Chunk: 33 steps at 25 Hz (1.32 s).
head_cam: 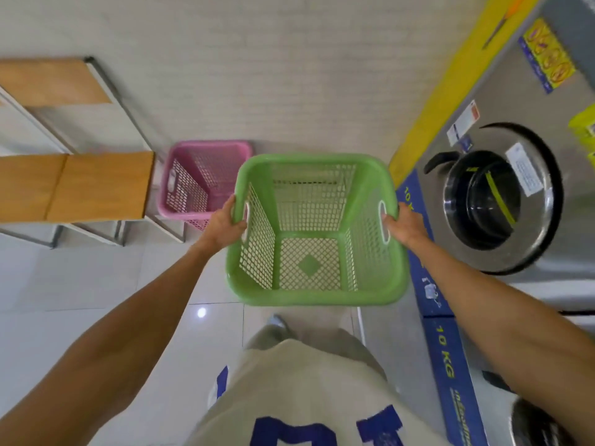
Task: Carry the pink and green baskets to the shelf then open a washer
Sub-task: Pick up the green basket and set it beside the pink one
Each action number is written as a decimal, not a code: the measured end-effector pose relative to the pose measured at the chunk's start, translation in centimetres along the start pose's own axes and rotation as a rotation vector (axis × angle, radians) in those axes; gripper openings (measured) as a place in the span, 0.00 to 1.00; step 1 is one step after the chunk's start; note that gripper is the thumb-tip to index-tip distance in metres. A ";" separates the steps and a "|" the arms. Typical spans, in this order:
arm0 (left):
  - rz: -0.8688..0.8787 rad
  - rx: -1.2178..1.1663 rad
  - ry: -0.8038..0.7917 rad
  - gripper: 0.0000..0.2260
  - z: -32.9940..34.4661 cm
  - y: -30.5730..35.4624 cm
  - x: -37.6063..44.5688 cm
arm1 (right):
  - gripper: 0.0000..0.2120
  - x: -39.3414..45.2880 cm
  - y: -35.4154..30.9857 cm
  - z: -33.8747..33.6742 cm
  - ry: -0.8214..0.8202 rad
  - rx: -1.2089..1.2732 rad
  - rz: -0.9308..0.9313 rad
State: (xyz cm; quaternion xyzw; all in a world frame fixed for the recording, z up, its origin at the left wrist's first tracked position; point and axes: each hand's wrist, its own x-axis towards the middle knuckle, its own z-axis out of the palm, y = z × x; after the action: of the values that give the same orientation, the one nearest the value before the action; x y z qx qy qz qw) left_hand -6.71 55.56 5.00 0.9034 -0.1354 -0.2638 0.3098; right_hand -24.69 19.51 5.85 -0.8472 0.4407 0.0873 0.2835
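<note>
While both hands carry it, the green basket [317, 230] sits dead centre in the head view, empty, held clear of the floor in front of the person's body. Left hand [225, 225] is wrapped around the rim at the basket's 9 o'clock handle slot, fingers curled closed over the edge. Right hand [402, 228] is at 3 o'clock, fingertips hooked through the slot and pressed shut on the rim.

Pink basket [203, 181] is at 10 o'clock from the green one, on the floor, just beside the end of the wooden shelf [96, 185], and looks already parked. Shelf frame runs out to 9 o'clock. Washer [495, 201] is at 3 o'clock, door looks closed, so that step is not yet done.

Risks, my read:
- Green basket's far-left corner overlaps the pink rim in view; setting it down without offset could clip or tip the pink one.
- Right forearm passes close to the washer front; a swing toward 3 o'clock could knock the basket on the door handle [439, 160].
- Glossy tile floor [80, 284] means a basket dropped short could slide.
- Grip is on thin rim only; a tilt could roll it out of the fingers.
</note>
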 end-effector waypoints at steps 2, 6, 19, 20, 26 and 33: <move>-0.017 0.006 -0.034 0.39 -1.2 0.5 3.7 | 0.22 3.2 -2.2 -0.3 -0.004 0.002 -0.008; -0.005 0.019 -0.086 0.41 -1.6 1.1 11.7 | 0.21 10.8 -4.3 -0.2 -0.056 0.003 -0.008; -0.143 0.148 -0.304 0.46 10.3 -5.9 43.3 | 0.19 44.0 -4.8 14.2 -0.351 -0.206 0.195; -0.141 0.148 -0.318 0.48 11.1 -7.1 45.3 | 0.18 45.7 -4.7 15.3 -0.344 -0.212 0.198; -0.134 0.179 -0.398 0.51 14.3 -10.6 52.1 | 0.16 52.0 -3.9 20.1 -0.350 -0.248 0.186; -0.123 0.163 -0.406 0.54 15.2 -11.5 55.3 | 0.18 55.3 -3.7 21.8 -0.330 -0.134 0.236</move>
State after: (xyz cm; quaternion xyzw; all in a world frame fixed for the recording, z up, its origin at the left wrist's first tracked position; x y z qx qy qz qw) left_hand 31.29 34.46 -34.12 0.8603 -0.1605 -0.4469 0.1853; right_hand 13.47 -5.22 -32.62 -0.7811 0.4776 0.2864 0.2825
